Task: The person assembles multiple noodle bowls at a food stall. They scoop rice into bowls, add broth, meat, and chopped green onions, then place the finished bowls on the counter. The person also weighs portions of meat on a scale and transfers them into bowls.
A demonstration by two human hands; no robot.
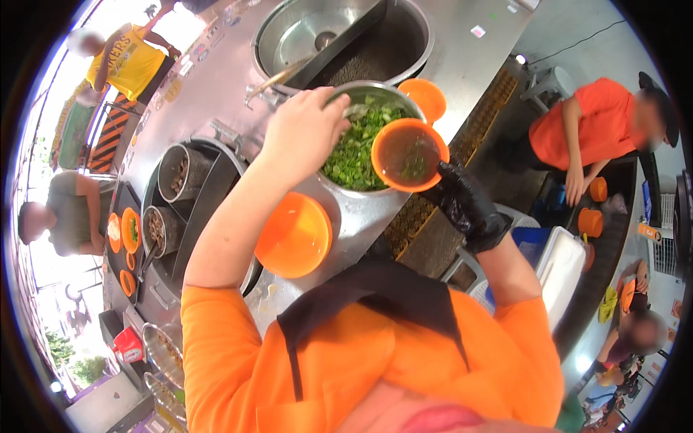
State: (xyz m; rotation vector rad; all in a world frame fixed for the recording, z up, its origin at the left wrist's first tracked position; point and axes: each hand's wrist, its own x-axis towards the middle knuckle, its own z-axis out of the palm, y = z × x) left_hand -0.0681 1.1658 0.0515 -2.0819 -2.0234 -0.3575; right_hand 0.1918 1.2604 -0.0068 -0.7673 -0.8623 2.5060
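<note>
Bowl: an orange plastic bowl (pixel 408 154) with dark broth and a few green flecks sits tilted in the right hand, just over the right rim of the greens basin.
Right hand: the right hand (pixel 462 202), in a black glove, is closed around the bowl's lower right edge, fingers curled under it.
Left hand: the bare left hand (pixel 307 130) is bunched with fingers pinched together at the basin's left rim; a thin metal handle (pixel 278 78) runs up and left from beside it (whether the fingers actually grip it, I cannot tell).
Greens basin: a round steel basin (pixel 361 133) filled with chopped green herbs stands on the steel counter (pixel 462 65), between the two hands.
Spare bowls: an empty orange bowl (pixel 294 234) rests on the counter below the left forearm; another orange bowl (pixel 424 97) lies just behind the basin.
Big pot: a large steel pot (pixel 339 40) split by a divider sits further back, well apart from the hands.
Side pots: two smaller steel pots (pixel 177 173) stand in a recess to the left.
People: one person in an orange shirt (pixel 588 126) leans at the right, another in a yellow shirt (pixel 126 61) stands at the far left.
</note>
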